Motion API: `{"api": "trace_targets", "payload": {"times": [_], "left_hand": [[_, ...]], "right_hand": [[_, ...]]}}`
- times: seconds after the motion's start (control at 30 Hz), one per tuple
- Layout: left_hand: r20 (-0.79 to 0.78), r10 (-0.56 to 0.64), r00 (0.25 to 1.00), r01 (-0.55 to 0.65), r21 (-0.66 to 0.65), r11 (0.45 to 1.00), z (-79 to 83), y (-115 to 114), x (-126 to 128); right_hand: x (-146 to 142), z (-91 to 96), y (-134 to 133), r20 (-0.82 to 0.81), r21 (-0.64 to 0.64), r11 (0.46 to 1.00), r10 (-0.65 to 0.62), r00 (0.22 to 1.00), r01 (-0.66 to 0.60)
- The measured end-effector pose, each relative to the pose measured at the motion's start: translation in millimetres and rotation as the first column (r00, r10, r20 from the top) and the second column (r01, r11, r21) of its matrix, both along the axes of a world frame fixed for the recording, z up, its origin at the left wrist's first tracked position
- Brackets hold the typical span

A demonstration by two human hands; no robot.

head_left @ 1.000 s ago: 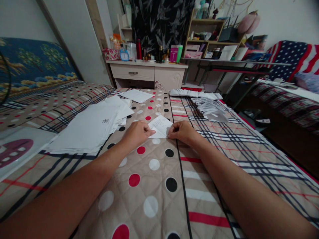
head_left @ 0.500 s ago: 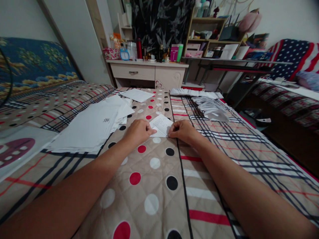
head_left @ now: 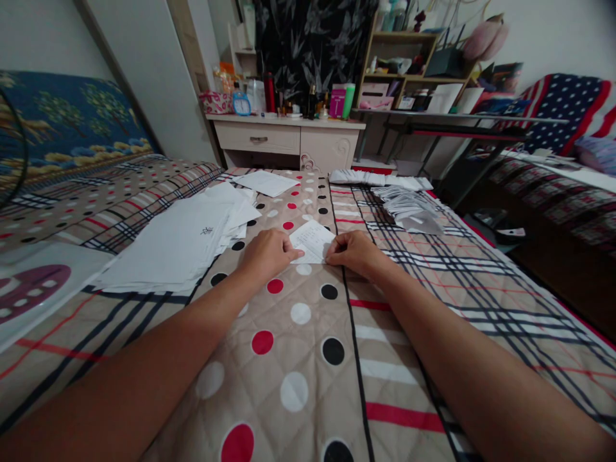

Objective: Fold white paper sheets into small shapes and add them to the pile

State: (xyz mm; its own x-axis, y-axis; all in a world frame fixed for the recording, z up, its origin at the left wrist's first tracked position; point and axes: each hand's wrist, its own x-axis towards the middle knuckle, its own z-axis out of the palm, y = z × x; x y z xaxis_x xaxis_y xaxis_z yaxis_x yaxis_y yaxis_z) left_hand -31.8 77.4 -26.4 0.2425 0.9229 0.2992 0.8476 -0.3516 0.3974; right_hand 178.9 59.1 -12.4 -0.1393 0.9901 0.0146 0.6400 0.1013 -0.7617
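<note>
A small folded sheet of paper with handwriting on it lies on the patterned bedspread, one corner pointing away from me. My left hand pinches its lower left corner between thumb and curled fingers. At the lower right corner, my right hand grips the paper the same way. To the left lies a thick stack of white paper sheets, the top one bearing a dark handwritten character. Another white sheet rests farther back.
On the right side of the bed sit a row of folded papers and a fanned pile of folded papers. A white plastic bag with a purple print is at the left edge. Beyond the bed stands a white dresser holding bottles.
Both hands keep hold of the folded paper in almost the same place. The whole view has shifted very slightly; nothing else visibly differs.
</note>
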Motion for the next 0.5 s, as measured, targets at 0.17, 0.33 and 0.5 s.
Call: {"api": "trace_targets", "payload": {"times": [0.17,0.33,0.5], "left_hand": [[-0.073,0.036,0.997,-0.033,0.037,0.999,5.6,-7,1],[-0.079,-0.062,0.995,0.066,0.052,0.996,6.6,-11,7],[-0.164,-0.153,0.975,0.162,0.044,0.986,5.2,-14,14]], "right_hand": [[1,-1.1,1,0.022,0.008,1.0,0.01,1.0,-0.01],[1,-1.5,1,0.024,0.01,1.0,0.017,1.0,-0.017],[0,0.5,-1,0.023,-0.002,1.0,-0.003,1.0,0.003]]}}
